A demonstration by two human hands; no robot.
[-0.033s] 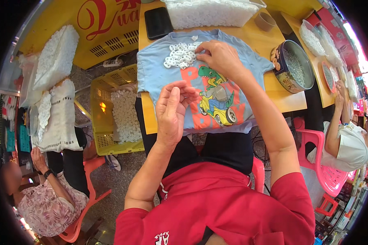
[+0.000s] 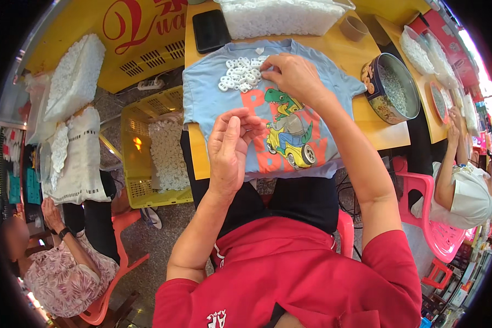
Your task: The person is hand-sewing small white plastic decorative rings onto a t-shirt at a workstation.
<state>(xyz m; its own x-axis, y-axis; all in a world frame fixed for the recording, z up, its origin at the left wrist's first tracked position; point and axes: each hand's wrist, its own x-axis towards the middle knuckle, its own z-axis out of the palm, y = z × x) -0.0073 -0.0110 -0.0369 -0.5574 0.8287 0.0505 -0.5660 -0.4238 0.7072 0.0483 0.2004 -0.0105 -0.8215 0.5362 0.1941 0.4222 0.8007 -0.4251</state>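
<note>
White rings lie in a small heap on the chest of a light blue shirt, which is spread over the near edge of a yellow table in front of you; the shirt carries a cartoon dinosaur print in green, yellow and orange; your right hand rests on the shirt at the right edge of the heap, its fingertips pressed together and touching the rings, though you cannot tell whether a ring is pinched between them; your left hand is raised above the lower part of the shirt, well short of the heap, with its fingers curled in toward the thumb, and what it holds, if anything, is too small to make out; beyond the shirt a black phone lies flat on the table, just beside a clear tub filled with more white pieces; to your right a round tin stands on the table near the shirt's sleeve; on the floor to your left a yellow crate holds a pile of white pieces; another person sits low at your left, and a second person leans at the table on your right beside a pink chair.
</note>
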